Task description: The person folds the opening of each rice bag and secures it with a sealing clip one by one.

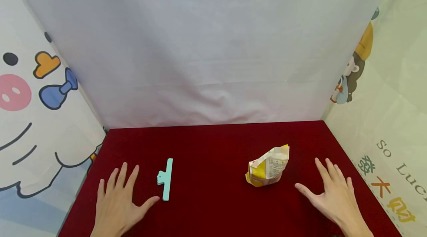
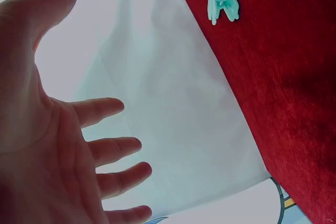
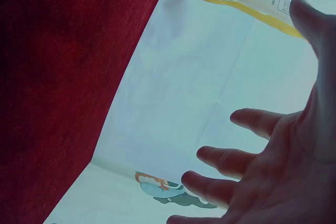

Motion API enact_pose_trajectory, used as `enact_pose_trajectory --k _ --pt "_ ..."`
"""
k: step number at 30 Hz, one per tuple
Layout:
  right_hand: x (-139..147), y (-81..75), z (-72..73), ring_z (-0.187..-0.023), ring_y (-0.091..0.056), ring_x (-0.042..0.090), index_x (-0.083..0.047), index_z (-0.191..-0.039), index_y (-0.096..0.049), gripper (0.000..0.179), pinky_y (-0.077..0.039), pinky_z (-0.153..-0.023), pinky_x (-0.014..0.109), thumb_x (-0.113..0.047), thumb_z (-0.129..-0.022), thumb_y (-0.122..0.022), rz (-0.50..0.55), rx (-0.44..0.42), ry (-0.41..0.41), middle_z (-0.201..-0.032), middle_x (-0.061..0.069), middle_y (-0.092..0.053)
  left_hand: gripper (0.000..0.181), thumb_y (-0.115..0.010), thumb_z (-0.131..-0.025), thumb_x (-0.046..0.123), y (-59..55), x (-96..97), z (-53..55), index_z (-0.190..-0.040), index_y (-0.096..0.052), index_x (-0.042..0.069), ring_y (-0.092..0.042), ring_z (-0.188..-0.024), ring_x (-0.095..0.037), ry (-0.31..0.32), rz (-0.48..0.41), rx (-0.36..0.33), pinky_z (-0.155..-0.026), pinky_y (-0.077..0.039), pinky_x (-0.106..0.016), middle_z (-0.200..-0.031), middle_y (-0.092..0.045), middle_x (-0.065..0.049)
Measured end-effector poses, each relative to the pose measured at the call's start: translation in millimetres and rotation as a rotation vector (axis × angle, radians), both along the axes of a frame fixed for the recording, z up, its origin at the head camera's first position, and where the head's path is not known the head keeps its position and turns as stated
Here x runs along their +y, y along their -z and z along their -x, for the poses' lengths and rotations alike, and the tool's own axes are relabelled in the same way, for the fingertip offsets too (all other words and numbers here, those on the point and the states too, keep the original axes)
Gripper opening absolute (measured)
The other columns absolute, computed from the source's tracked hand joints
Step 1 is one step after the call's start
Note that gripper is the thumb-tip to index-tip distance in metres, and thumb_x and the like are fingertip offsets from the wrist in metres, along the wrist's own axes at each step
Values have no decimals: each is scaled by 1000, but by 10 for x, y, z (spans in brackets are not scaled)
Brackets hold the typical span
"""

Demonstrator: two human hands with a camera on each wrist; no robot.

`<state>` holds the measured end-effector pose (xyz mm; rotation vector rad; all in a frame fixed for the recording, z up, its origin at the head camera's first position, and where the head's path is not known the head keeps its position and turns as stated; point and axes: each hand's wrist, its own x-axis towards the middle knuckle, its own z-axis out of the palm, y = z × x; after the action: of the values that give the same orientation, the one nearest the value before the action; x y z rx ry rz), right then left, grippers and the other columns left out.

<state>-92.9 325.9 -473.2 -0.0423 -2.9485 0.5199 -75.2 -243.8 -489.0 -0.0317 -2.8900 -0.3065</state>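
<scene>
A turquoise clip [image 1: 168, 179] and a crumpled yellow-and-white bag [image 1: 269, 166] lie well apart on a dark red tabletop [image 1: 207, 155], before a pale cloth backdrop [image 1: 213, 44]. The clip, at left, has its long axis running almost straight away from the person, the far end leaning slightly right; its grip tab [image 1: 161, 177] points left. The bag, right of centre, has its long axis slanting from near left to far right, its narrowed, creased end directed to the far right. The left hand [image 1: 116, 205] is spread, thumb toward the clip's near end; the right hand [image 1: 335, 198] is likewise spread, thumb toward the bag, near it but apart.
</scene>
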Motion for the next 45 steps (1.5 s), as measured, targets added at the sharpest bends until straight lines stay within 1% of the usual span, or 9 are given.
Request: enact_pose_trajectory --k 7,14,19,22,26,29,33,38,45 --pt "4 -7 -7 -147 -30 61 -4 -168 -27 107 -17 -116 85 -64 -92 -73 36 33 -18 -167 36 -28 107 -74 -79 77 32 -11 5 -157 -50 8 -34 -146 -53 20 8 -54 -115 -24 -81 -163 -40 -32" --pt "6 -31 -7 -145 -35 59 -5 -168 -29 106 -33 -105 84 -62 -91 -75 57 36 -8 -167 33 -32 100 -76 -85 68 32 -4 14 -157 -49 5 -38 -145 -53 25 -33 -30 -115 -27 -80 -162 -42 -31" --pt "-4 -24 -19 -146 -37 57 -7 -168 -30 102 -35 -102 84 -60 -94 -74 89 29 1 -168 29 -34 96 -76 -89 62 -11 35 11 -159 -46 4 -37 -147 -53 32 -75 -35 -116 -26 -80 -164 -40 -31" --pt "-17 -25 -29 -146 -38 56 -8 -167 -32 98 -36 -102 83 -58 -94 -74 108 44 1 -168 28 -36 93 -78 -88 57 -30 50 2 -158 -48 3 -38 -146 -52 26 -95 -10 -116 -27 -79 -163 -41 -31" --pt "-39 -35 -32 -146 -38 55 -8 -167 -33 96 -36 -104 81 -56 -95 -75 137 52 1 -166 28 -38 89 -81 -88 50 -41 64 -7 -155 -49 0 -41 -143 -54 -9 -117 30 -114 -29 -81 -160 -44 -32" --pt "-49 -33 -20 -146 -38 55 -9 -168 -31 95 -35 -106 81 -56 -96 -73 148 41 -6 -166 29 -38 89 -80 -88 48 -47 74 -9 -154 -48 -2 -41 -140 -56 -46 -136 36 -112 -30 -82 -159 -43 -34" --pt "-58 -27 -14 -146 -38 55 -9 -167 -32 93 -36 -108 79 -53 -97 -74 172 42 -22 -165 29 -39 88 -79 -89 48 -58 82 -15 -154 -47 -2 -40 -140 -57 -70 -157 33 -112 -30 -83 -159 -43 -35" --pt "-69 -33 -17 -146 -40 55 -10 -166 -36 88 -36 -108 77 -49 -97 -75 221 61 -33 -163 29 -41 85 -80 -88 44 -58 99 -28 -153 -49 -2 -42 -140 -56 -72 -172 53 -112 -32 -81 -158 -44 -34" --pt "-89 -25 -10 -145 -42 56 -12 -166 -36 85 -38 -107 78 -47 -99 -74 265 60 -21 -162 29 -43 84 -82 -87 42 -36 123 -36 -151 -51 -2 -44 -139 -55 -67 -186 83 -111 -34 -81 -157 -46 -34"
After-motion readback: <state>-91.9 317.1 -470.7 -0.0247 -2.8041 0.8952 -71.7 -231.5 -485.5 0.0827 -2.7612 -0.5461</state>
